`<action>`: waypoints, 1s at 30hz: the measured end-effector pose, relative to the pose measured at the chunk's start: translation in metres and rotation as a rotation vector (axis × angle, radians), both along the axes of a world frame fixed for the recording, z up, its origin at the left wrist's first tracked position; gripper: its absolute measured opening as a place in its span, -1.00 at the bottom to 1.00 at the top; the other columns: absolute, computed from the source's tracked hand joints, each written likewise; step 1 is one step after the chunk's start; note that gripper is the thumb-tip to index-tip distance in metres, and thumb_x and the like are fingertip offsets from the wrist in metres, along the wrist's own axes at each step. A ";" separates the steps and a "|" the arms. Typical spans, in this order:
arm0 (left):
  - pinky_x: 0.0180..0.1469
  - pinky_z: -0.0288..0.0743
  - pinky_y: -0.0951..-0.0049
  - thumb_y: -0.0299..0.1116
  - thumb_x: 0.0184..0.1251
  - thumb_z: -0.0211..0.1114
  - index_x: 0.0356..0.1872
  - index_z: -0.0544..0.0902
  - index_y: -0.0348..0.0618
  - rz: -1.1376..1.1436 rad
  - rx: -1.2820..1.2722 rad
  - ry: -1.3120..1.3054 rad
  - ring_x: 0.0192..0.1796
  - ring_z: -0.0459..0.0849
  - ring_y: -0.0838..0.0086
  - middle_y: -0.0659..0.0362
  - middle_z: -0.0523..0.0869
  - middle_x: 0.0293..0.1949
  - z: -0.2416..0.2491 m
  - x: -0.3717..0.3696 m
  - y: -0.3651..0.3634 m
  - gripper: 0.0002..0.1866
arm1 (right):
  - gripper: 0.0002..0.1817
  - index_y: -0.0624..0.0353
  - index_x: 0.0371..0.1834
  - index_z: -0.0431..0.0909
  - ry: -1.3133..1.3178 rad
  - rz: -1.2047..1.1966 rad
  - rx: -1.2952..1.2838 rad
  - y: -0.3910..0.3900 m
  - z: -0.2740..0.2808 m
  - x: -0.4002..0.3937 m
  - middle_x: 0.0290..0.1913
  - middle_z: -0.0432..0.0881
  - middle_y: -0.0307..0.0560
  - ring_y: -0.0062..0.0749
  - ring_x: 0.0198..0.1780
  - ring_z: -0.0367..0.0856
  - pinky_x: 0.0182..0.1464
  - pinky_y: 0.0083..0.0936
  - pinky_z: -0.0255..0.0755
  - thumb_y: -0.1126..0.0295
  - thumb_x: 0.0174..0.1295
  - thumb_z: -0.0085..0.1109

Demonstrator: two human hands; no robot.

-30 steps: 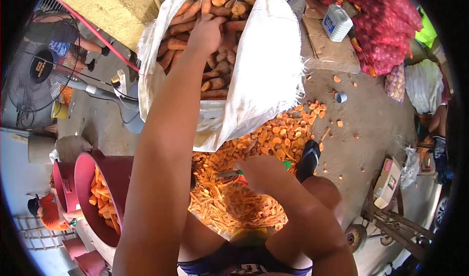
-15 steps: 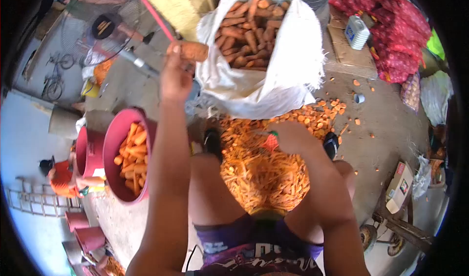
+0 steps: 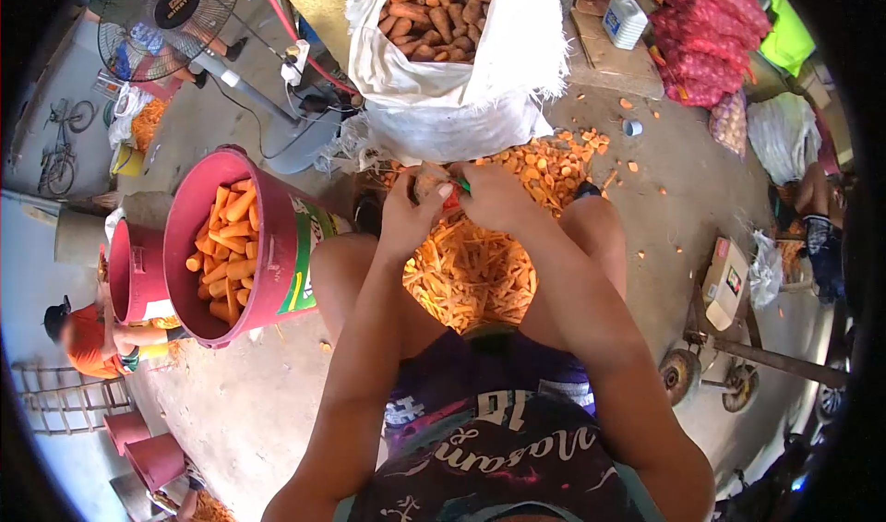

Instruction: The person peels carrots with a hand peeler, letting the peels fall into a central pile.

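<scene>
My left hand [image 3: 406, 217] is closed around an unpeeled carrot [image 3: 430, 184], holding it between my knees. Close beside it, my right hand [image 3: 498, 197] grips a peeler [image 3: 452, 195] with red and green parts; its blade is hidden. Beneath both hands lies a heap of orange carrot peelings [image 3: 471, 277], with cut carrot ends [image 3: 554, 167] spread behind it. Just ahead stands a white sack [image 3: 517, 60] full of unpeeled carrots [image 3: 438, 14]. To the left, a red tub [image 3: 272, 273] holds peeled orange carrots [image 3: 226, 254].
A standing fan [image 3: 175, 10] and its cable are at upper left. Another red tub [image 3: 134, 273] stands near a person in orange [image 3: 92, 342]. Red mesh sacks [image 3: 711, 37], a white jug [image 3: 625, 21] and a wheeled cart [image 3: 729, 347] are on the right.
My left hand has brought the carrot down from beside the sack to the peeler in my right hand. The view has tilted lower, so the sack sits higher in it.
</scene>
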State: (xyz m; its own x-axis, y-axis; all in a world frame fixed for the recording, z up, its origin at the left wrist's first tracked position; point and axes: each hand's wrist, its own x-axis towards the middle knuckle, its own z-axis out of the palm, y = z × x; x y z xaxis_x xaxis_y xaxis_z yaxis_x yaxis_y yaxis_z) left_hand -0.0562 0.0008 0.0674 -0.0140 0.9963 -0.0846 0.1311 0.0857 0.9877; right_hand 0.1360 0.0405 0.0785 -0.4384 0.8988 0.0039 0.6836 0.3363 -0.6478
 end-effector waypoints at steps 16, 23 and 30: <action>-0.22 0.55 0.53 -0.25 0.41 0.56 0.28 0.58 -0.34 -0.355 -0.103 -0.272 -0.26 0.65 0.63 0.23 0.74 -0.14 0.005 -0.002 -0.003 -0.45 | -0.56 0.26 0.15 0.68 -0.073 -0.075 -0.107 0.020 -0.040 0.005 -0.08 0.80 0.30 0.25 0.00 0.78 0.11 0.07 0.63 0.36 0.19 0.34; 0.05 0.61 0.50 -0.36 0.59 0.36 0.52 0.45 -0.20 -0.153 -0.016 -0.409 0.04 0.66 0.54 0.20 0.67 0.11 -0.009 -0.011 0.004 -0.44 | -0.56 0.15 0.19 0.71 -0.389 0.112 -0.235 0.035 -0.079 0.016 0.01 0.83 0.17 0.09 0.04 0.81 0.10 -0.11 0.68 0.39 0.20 0.36; 0.20 0.66 0.34 -0.34 0.72 0.12 0.62 0.30 -0.08 0.135 -0.165 -0.594 0.29 0.65 0.39 0.13 0.54 0.41 -0.014 -0.005 0.024 -0.46 | -0.50 0.14 0.13 0.65 0.120 -0.049 -0.263 0.045 0.005 0.050 -0.01 0.79 0.12 -0.06 0.02 0.77 0.15 -0.19 0.60 0.21 0.17 0.57</action>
State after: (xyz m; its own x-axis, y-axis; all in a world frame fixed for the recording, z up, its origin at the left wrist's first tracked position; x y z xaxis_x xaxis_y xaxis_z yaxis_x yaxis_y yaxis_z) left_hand -0.0609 0.0250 0.0537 -0.0416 0.9621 -0.2693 -0.4583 0.2211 0.8609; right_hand 0.1863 0.0855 0.0832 -0.4052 0.8957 -0.1830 0.6082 0.1146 -0.7855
